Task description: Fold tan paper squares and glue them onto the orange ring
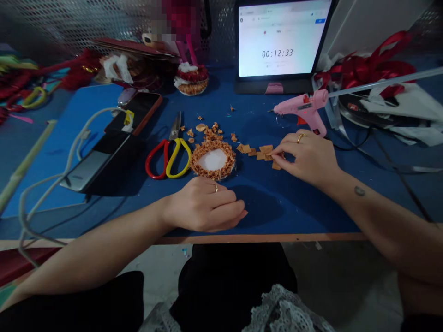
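A round piece with a ruffled tan-orange border and a white centre (212, 160) lies on the blue table. Just in front of it is my left hand (209, 205), its fingers curled closed; whatever they hold, if anything, is hidden. My right hand (302, 154) reaches to a row of small tan squares (260, 152), thumb and index finger pinched on one at the row's right end. Several crumpled tan bits (200, 127) are scattered behind the round piece. Scissors (168, 157) with red and yellow handles lie at its left.
A pink glue gun (302, 108) with a long glue stick rests behind my right hand. The tablet (284, 41) shows a timer. Phones (104, 152) and a white cable (71, 161) lie left on a blue board. Red ribbon (377, 60) is heaped at back right.
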The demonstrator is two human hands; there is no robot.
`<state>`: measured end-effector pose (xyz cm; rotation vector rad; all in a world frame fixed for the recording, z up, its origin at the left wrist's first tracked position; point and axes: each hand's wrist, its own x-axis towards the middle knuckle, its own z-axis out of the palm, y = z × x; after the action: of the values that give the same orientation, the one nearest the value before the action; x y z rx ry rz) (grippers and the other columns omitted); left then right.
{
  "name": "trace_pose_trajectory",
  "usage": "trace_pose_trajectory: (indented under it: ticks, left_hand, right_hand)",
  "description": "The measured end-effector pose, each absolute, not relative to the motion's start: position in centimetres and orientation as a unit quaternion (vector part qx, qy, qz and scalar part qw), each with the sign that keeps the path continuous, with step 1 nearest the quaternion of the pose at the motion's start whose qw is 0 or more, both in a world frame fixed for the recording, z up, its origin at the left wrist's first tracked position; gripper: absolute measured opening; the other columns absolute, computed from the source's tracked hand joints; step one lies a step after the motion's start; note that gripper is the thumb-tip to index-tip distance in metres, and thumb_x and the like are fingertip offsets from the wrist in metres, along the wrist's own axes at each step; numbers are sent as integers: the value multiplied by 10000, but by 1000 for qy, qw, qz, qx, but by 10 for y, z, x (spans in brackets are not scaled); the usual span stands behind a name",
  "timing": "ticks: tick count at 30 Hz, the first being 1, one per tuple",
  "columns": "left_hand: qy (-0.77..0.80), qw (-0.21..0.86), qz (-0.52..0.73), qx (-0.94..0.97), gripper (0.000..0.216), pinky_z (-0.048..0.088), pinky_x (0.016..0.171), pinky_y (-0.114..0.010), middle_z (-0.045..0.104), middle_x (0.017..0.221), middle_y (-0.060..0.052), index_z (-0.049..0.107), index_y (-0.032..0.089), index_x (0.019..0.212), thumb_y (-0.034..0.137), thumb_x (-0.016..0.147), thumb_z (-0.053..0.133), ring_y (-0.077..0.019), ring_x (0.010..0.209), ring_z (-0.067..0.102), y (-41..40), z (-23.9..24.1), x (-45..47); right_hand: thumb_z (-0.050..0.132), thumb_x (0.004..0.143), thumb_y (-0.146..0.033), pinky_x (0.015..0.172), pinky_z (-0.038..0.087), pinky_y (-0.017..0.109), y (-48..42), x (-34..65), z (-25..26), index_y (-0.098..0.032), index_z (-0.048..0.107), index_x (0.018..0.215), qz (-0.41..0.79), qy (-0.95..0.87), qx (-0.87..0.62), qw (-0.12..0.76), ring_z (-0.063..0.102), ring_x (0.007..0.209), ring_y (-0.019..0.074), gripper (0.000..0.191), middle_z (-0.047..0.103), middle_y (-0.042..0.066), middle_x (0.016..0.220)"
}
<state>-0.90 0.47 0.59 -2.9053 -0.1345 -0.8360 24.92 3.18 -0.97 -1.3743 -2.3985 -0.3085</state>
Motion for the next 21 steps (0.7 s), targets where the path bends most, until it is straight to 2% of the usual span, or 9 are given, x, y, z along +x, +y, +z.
trace_pose_trajectory:
  ticks: [5, 10, 12, 15, 18, 21]
  left_hand:
    - [-60, 62, -270, -959, 96, 468, 498, -178, 605, 639, 32, 567, 151, 831, 219, 770, 596, -67, 538, 579, 5, 3, -8]
    - [-76, 59, -271, -958, 89, 458, 494, -170, 605, 633, 47, 560, 164, 841, 231, 784, 578, -56, 533, 579, 5, 5, -6]
    - [-82, 57, -267, -958, 83, 455, 497, -167, 607, 632, 49, 563, 166, 843, 231, 791, 569, -54, 538, 580, 5, 6, -5]
    - [-90, 52, -266, -958, 105, 442, 481, -172, 630, 690, 42, 573, 169, 879, 228, 792, 564, -57, 554, 587, 4, 4, -4]
    - [-103, 61, -234, -965, 180, 422, 447, -184, 649, 958, -6, 578, 174, 966, 239, 804, 531, -63, 594, 599, 3, 1, -2]
    - [-114, 78, -184, -973, 238, 439, 464, -191, 585, 1142, -38, 575, 169, 1032, 253, 834, 474, -72, 634, 604, 1, -1, 2]
  right_hand:
    - [496, 785, -276, 618, 367, 282, 32, 250, -6, -217, 623, 760, -62, -825, -510, 234, 531, 748, 164, 143, 635, 10, 767]
    - [465, 813, -258, 614, 396, 258, 32, 250, 0, -195, 555, 813, 93, -821, -472, 306, 513, 669, 121, 109, 589, 18, 779]
    - [449, 822, -246, 678, 396, 275, 30, 248, 2, -190, 526, 824, 130, -853, -421, 280, 512, 736, 131, 95, 567, 26, 812]
    - [424, 832, -221, 794, 355, 332, 26, 242, 4, -190, 530, 820, 110, -915, -346, 177, 486, 888, 171, 111, 538, 51, 897]
    - [406, 836, -207, 781, 338, 350, 19, 233, 2, -183, 548, 824, 35, -937, -334, 93, 450, 940, 210, 145, 521, 85, 982]
    - [373, 854, -218, 755, 333, 347, 15, 225, -1, -173, 553, 847, -39, -941, -327, 72, 442, 911, 221, 186, 533, 97, 1008]
